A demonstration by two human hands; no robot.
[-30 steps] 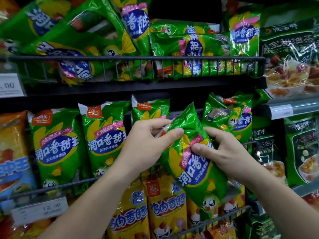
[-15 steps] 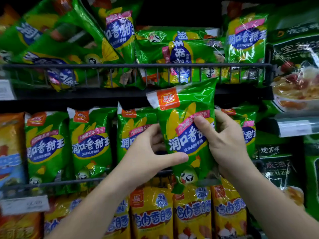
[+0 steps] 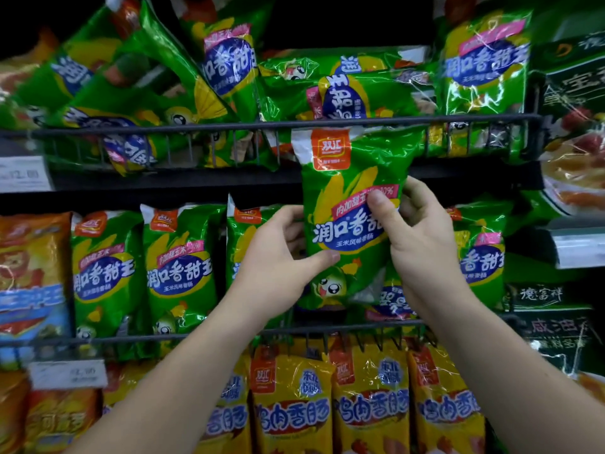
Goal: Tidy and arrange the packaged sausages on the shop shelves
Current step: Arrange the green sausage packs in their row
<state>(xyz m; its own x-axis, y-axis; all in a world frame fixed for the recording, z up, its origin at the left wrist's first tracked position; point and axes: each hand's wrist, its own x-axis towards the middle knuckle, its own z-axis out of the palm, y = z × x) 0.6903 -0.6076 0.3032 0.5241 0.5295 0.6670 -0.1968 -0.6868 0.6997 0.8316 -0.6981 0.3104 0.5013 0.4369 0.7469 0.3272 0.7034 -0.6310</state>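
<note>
Both grips are clamped on the green corn sausage pack. My left hand pinches its lower left edge and my right hand pinches its right side. I hold it before the middle shelf, right of the standing green packs, its top overlapping the upper wire rail. I should lower it straight behind the lower wire rail, flush with its neighbours. Its long axis is vertical, orange logo up, print facing me.
</note>
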